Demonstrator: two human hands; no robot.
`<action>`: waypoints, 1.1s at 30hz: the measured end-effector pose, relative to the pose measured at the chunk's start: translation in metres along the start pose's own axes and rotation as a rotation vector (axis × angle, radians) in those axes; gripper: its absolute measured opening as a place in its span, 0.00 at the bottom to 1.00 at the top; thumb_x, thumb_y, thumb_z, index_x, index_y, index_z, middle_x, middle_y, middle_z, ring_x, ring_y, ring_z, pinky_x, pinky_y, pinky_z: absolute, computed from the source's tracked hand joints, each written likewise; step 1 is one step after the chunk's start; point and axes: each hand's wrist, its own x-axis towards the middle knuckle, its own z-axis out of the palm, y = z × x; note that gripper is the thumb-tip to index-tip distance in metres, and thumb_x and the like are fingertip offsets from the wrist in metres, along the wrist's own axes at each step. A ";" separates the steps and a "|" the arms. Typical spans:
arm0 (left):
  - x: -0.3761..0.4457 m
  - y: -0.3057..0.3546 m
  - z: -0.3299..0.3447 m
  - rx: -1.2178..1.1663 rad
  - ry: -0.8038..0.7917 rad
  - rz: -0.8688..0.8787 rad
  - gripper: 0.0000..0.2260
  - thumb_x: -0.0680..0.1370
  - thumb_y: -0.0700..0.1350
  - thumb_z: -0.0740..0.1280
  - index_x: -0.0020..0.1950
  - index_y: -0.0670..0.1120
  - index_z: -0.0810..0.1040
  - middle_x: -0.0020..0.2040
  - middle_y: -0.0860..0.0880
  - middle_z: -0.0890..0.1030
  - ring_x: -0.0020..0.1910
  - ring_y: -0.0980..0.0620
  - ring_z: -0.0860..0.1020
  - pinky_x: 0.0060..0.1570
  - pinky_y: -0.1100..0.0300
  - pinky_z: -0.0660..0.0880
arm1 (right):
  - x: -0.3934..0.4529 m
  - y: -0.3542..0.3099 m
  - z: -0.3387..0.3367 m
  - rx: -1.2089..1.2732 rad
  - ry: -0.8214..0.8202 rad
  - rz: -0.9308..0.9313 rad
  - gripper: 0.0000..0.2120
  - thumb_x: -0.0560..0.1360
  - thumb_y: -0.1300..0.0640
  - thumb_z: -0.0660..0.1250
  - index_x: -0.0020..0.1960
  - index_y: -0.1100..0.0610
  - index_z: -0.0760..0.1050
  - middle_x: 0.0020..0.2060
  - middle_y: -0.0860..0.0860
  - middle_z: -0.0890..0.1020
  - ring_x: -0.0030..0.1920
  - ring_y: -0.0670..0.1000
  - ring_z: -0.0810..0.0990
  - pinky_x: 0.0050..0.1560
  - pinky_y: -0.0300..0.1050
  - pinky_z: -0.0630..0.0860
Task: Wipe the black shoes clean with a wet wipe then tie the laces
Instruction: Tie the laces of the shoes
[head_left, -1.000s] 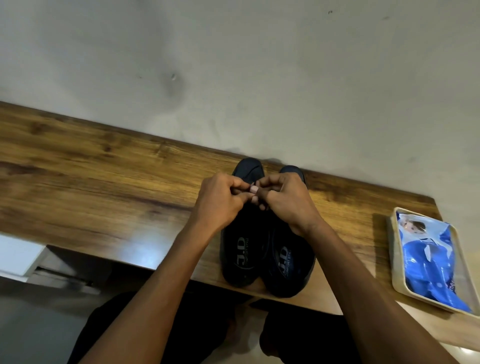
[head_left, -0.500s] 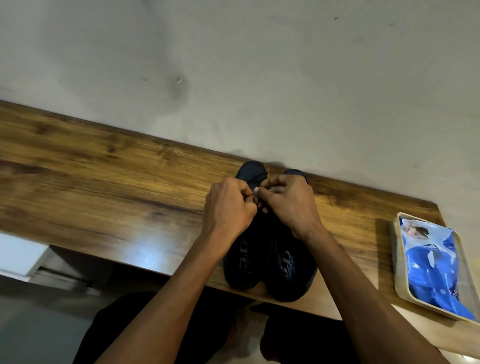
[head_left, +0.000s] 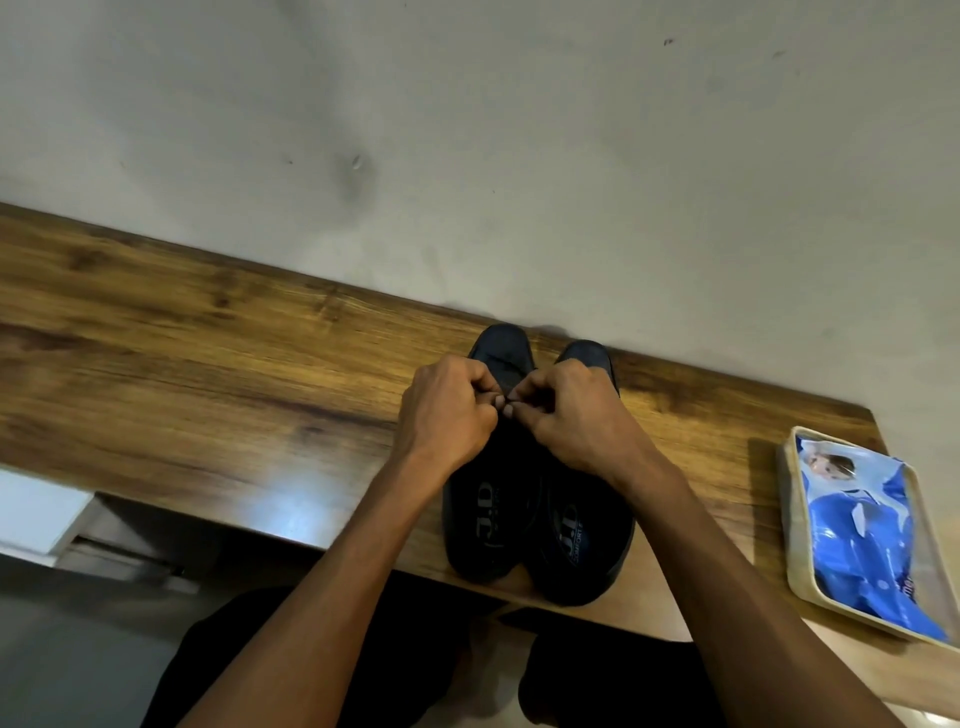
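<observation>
Nearest us, at the desk's (head_left: 208, 364) front edge, stand two black shoes (head_left: 488, 525) side by side, heels toward us, toes pointing at the wall (head_left: 467, 130). Over the left shoe's lacing our left hand (head_left: 447, 415) and right hand (head_left: 571, 421) meet, fingers curled tight, fingertips touching. We seem to pinch a lace between them, though the lace itself is too dark to make out. The hands cover both shoes' middles. Near the desk's right end, well apart, lies one cream tray (head_left: 795, 566) holding one blue wipes packet (head_left: 862, 540).
</observation>
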 end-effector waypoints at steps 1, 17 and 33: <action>0.000 0.000 0.000 -0.004 -0.002 0.004 0.05 0.75 0.40 0.72 0.42 0.50 0.84 0.39 0.52 0.84 0.39 0.54 0.82 0.41 0.55 0.80 | 0.000 0.001 -0.001 -0.007 -0.007 0.001 0.07 0.77 0.51 0.72 0.51 0.53 0.84 0.44 0.46 0.85 0.45 0.43 0.81 0.40 0.29 0.70; 0.001 0.000 -0.006 -0.050 -0.044 -0.046 0.02 0.75 0.44 0.74 0.42 0.49 0.85 0.36 0.55 0.81 0.37 0.59 0.80 0.36 0.62 0.76 | -0.002 0.003 -0.015 -0.003 -0.125 0.066 0.09 0.77 0.47 0.72 0.42 0.50 0.81 0.35 0.44 0.82 0.35 0.38 0.78 0.31 0.28 0.69; 0.009 -0.015 -0.024 0.005 0.033 -0.183 0.05 0.73 0.44 0.76 0.37 0.48 0.84 0.35 0.57 0.81 0.38 0.57 0.78 0.43 0.61 0.73 | -0.022 0.006 -0.033 -0.091 -0.169 0.157 0.03 0.73 0.55 0.77 0.42 0.52 0.85 0.33 0.42 0.83 0.35 0.35 0.79 0.29 0.26 0.70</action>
